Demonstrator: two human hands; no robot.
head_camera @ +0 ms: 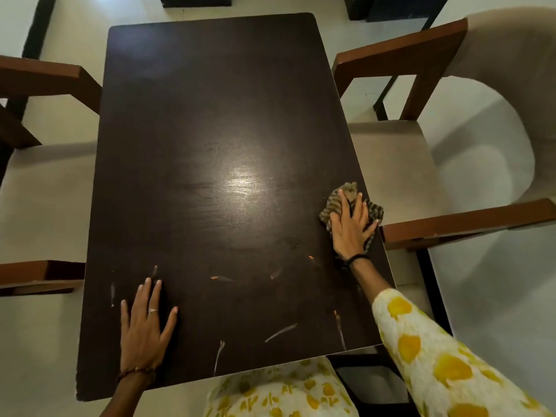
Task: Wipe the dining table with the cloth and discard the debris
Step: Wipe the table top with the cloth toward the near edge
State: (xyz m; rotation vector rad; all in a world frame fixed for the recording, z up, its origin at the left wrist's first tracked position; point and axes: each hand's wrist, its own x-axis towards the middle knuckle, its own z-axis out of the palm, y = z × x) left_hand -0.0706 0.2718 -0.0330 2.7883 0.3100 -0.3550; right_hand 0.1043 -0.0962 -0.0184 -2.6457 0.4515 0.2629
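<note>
Far left: a cushioned chair (45,188) with brown wooden arms, drawn up beside the dark dining table (210,115). Left hand (144,326) flat on the near tabletop, fingers straight and spread, holding nothing — ring on one finger. Pale smears and streaks (279,332) across the near surface. Right hand (352,227) pressing flat on the striped cloth (340,200), bunched at the table's right edge — fingers extended, not curled. Beyond, another cushioned chair (451,164).

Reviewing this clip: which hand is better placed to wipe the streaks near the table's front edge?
Right hand: it already presses the cloth. Left hand lies flat on the table, bare.
</note>
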